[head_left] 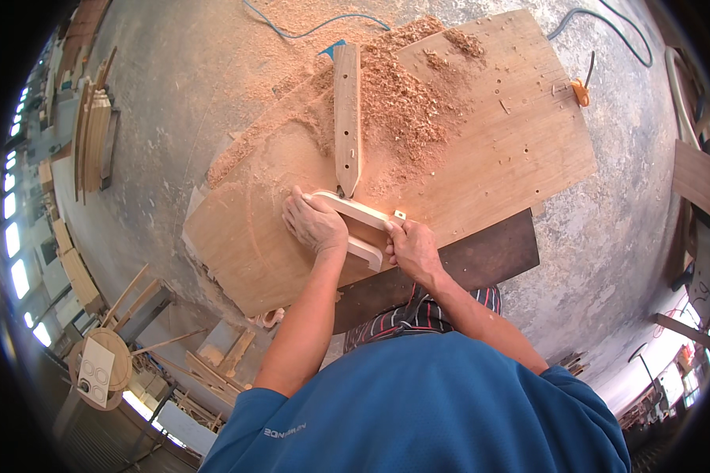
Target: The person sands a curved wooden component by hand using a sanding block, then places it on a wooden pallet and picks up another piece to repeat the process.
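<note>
A pale wooden piece with a rounded far-left end and a second, lower strip along its near side lies tilted on the plywood work table. My left hand wraps round its left end, close to a small dark metal cutter. At the right end, my right hand grips the same piece with the fingers curled, beside a small pale tab. A long wooden bar with several holes points toward me, its tapered tip just above the cutter. The undersides of both hands are hidden.
Wood shavings heap round the bar and spill onto the concrete floor. A dark panel juts from the table's near edge. Blue cable and an orange object lie beyond; stacked boards stand left.
</note>
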The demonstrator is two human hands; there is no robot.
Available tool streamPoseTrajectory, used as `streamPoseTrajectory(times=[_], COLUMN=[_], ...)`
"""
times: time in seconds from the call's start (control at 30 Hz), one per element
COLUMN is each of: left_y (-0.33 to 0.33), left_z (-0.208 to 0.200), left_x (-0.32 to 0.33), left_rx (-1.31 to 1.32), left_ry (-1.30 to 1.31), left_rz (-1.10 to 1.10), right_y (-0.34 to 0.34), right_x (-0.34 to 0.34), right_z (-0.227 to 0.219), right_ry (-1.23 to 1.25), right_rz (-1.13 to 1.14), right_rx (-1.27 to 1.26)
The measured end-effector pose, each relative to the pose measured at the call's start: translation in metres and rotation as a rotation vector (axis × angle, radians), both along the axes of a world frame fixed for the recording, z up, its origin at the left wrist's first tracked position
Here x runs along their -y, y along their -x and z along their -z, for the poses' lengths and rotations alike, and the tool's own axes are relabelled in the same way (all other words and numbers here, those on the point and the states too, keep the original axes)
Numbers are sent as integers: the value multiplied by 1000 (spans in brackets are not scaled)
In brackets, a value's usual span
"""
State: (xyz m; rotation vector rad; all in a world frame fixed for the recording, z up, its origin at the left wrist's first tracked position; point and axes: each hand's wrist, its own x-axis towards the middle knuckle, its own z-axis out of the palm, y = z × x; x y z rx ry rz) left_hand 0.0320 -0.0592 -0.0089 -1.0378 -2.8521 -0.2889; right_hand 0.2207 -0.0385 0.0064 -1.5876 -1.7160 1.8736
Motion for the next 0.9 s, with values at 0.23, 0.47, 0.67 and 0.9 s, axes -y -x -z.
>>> streamPoseTrajectory(times=[0.23, 0.47, 0.67, 0.9], left_y=[3, 5, 7, 9], left_z=[3, 3, 3, 0], left_x=[2, 1, 1, -1], left_rx=[-30, -3, -13, 11], left_ry=[4, -1, 6, 19], left_rz=[-4, -6, -13, -28], right_y=[3, 5, 7, 11], right_x=[-1, -2, -4, -10], right_z=[-5, -6, -8, -12], right_ry=[12, 72, 87, 84], right_rz=[13, 17, 20, -3], right_rx=[-23, 5, 7, 23])
